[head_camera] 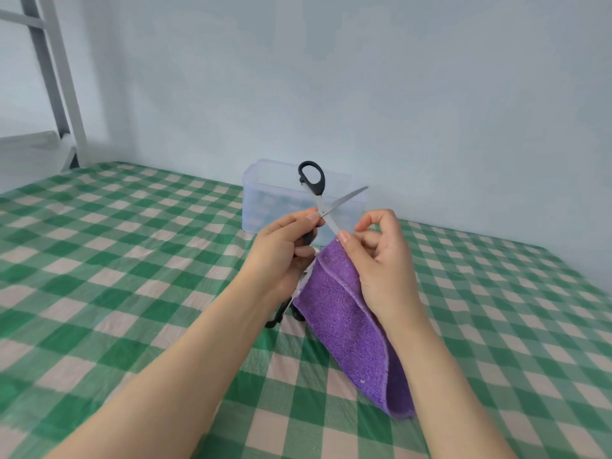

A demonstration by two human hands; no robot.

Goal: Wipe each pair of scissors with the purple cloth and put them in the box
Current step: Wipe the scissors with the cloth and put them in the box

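A: What step r we on?

B: Wiping. The left hand [281, 250] grips the low handle of the scissors [321, 210], fingers curled round it, thumb up by the screw. The blades r open like an X. They're up in the air, in front of the box [265, 193].

A: & the other hand?

B: The right hand [381, 260] pinches the purple cloth [344, 313] on one blade, thumb on top. The rest of the cloth hangs down under the wrist.

A: What next?

B: I think: slide the pinch along that blade, then do the other one. Keep fingers on the flat side, not the sharp edge. Then shut them & put them in the box. It's just behind, so an easy reach.

A: How many things?

B: 1 cloth. 1 box, see-thru, no lid on. I see no scissors inside, but the walls r cloudy. Scissors: 1 pr in hand, plus the black handles of a second pair [276, 318] on the checked table [132, 260] under the hands. It's mostly hidden, so maybe more there, can't tell.
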